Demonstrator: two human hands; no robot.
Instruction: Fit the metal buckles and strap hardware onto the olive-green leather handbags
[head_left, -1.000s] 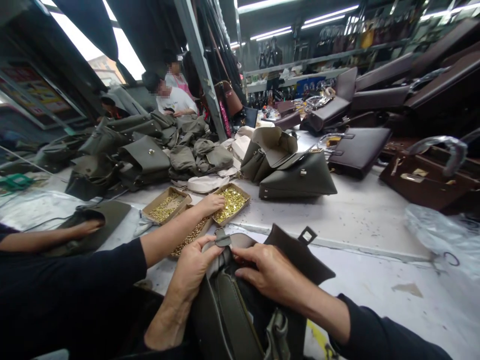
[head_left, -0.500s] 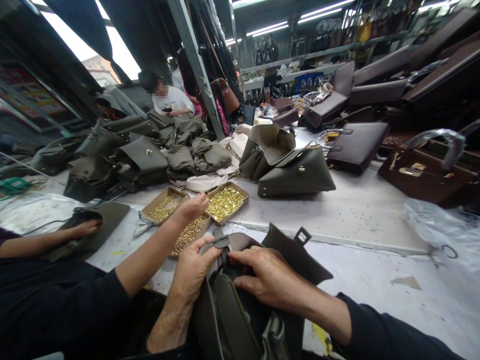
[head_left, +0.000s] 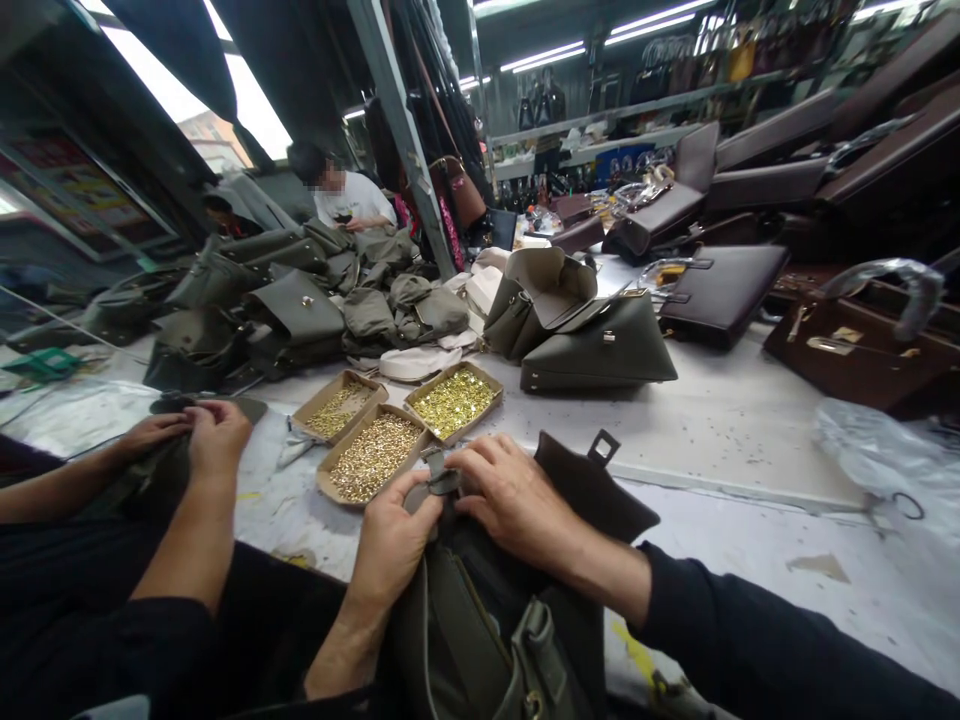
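At 6 o'clock, nearest the camera: dark green bag (head_left: 457, 610), lying tilted with its zipped opening facing up. Bearings below are taken from this bag.

Left hand (head_left: 394, 545): thumb and fingers pinching a green strap tab (head_left: 442, 482) at the bag's far end. Right hand (head_left: 517, 500): fingers bent, tips against the right side of the same tab; cannot tell whether they grip it. A dark flap (head_left: 592, 495) with a rectangular metal fitting (head_left: 602, 448) sticks out at 1 o'clock, beyond the right wrist.

At 10 o'clock, a co-worker's hands (head_left: 217, 440) meet fingertip to fingertip above a dark green piece.

Just past the tab, toward 11 to 12 o'clock, three shallow boxes of small gold-coloured parts sit close together on the bench (head_left: 735, 540): front box (head_left: 336, 494), right box (head_left: 478, 416), back-left box (head_left: 307, 431).

Farther out: clear plastic (head_left: 885, 460) between 2 and 3 o'clock; upright green bag (head_left: 600, 350) with a turn-lock at 1 o'clock; brown handbag (head_left: 855, 350) at 2 o'clock; heaped green bags (head_left: 300, 310) at 11 o'clock.

Farthest, also 11 o'clock: person in a white shirt (head_left: 352, 198).
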